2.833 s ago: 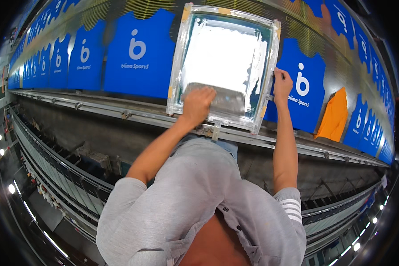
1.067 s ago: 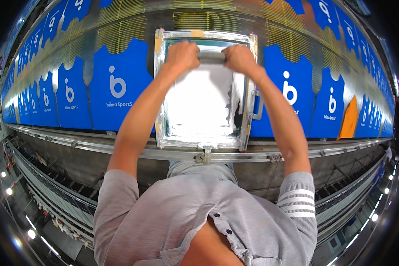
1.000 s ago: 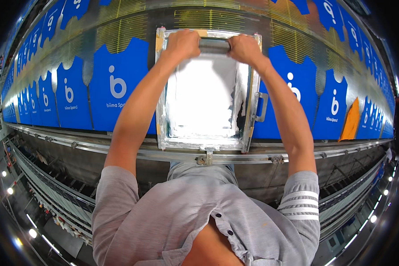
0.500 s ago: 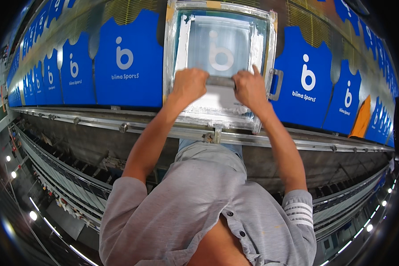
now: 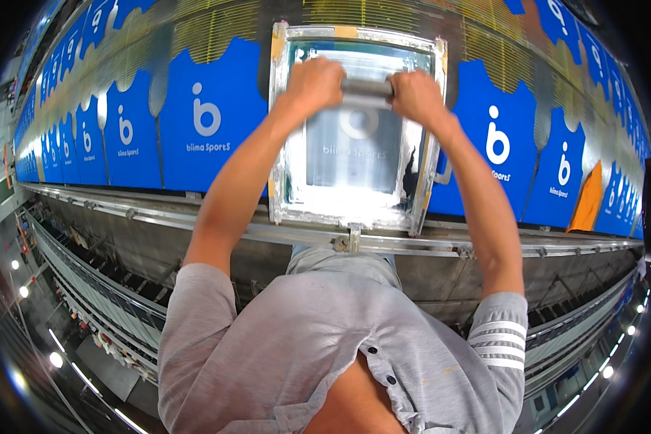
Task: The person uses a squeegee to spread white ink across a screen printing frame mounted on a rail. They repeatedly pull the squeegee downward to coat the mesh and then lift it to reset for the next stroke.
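Note:
Both my hands grip a screen-printing squeegee (image 5: 367, 90) near the far end of a framed printing screen (image 5: 277, 189). My left hand (image 5: 316, 84) is closed round its left part, and my right hand (image 5: 417, 98) is closed round its right part. Motion blurs the squeegee, and its blade edge cannot be made out. Through the mesh (image 5: 354, 170) a pale round logo with lettering shows. White ink streaks run along the sides and near end of the mesh.
Blue vest-shaped fabric panels with white logos lie left (image 5: 210, 105) and right (image 5: 484, 112) of the screen. An orange cloth (image 5: 587, 200) lies at the right. A metal handle (image 5: 443, 172) sticks out from the frame's right side. A metal rail (image 5: 231, 228) runs along the table's near edge.
Both hands and the squeegee have moved away from me, from mid-screen to its far end. More of the mesh's near part shows, with less white there. The view has tilted slightly.

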Tool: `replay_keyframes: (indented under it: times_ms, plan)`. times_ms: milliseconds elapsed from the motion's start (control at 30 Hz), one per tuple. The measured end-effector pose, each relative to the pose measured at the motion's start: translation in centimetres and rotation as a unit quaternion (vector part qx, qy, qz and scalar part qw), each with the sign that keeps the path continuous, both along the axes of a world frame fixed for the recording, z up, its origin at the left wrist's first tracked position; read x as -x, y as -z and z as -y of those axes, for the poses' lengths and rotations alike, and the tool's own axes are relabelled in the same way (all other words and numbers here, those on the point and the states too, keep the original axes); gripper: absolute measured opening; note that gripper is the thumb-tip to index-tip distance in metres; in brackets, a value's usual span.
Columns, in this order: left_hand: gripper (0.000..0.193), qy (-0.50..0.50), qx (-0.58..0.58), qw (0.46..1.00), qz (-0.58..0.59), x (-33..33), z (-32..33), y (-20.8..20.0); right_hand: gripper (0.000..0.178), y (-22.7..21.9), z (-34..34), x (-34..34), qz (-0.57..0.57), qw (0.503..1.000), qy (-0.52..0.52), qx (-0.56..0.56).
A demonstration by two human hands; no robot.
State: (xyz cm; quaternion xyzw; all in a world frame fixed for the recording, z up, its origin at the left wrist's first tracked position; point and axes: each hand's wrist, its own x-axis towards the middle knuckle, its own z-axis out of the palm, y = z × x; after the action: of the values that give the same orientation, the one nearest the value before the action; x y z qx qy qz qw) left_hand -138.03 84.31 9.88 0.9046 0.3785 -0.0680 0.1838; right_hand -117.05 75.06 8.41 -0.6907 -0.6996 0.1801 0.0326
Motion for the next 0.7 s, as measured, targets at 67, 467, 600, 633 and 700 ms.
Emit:
replay_keyframes:
  times_ms: [67, 467, 600, 633, 700]
  plan:
    - [0.037, -0.006, -0.042, 0.998, 0.045, -1.6, -4.5, 1.6, 0.016, 0.7, -4.6, -2.2, 0.011, 0.999, -0.015, -0.038]
    - [0.032, -0.031, 0.023, 0.999, -0.015, 2.2, 5.3, 1.3, 0.009, 1.4, 4.9, 2.0, -0.027, 0.995, -0.059, -0.075]
    - [0.009, -0.059, 0.024, 0.997, 0.051, 6.3, 14.7, 1.7, 0.014, 1.0, 13.6, 5.9, -0.044, 0.995, -0.058, -0.072]
    - [0.009, -0.063, 0.031, 0.995, 0.068, 7.2, 16.8, 2.0, 0.015, 1.1, 15.7, 6.9, -0.054, 0.994, -0.055, -0.072]
    - [0.009, -0.067, 0.033, 0.991, 0.107, 8.5, 19.7, 1.8, 0.016, 0.7, 18.3, 8.1, -0.049, 0.995, -0.055, -0.063]
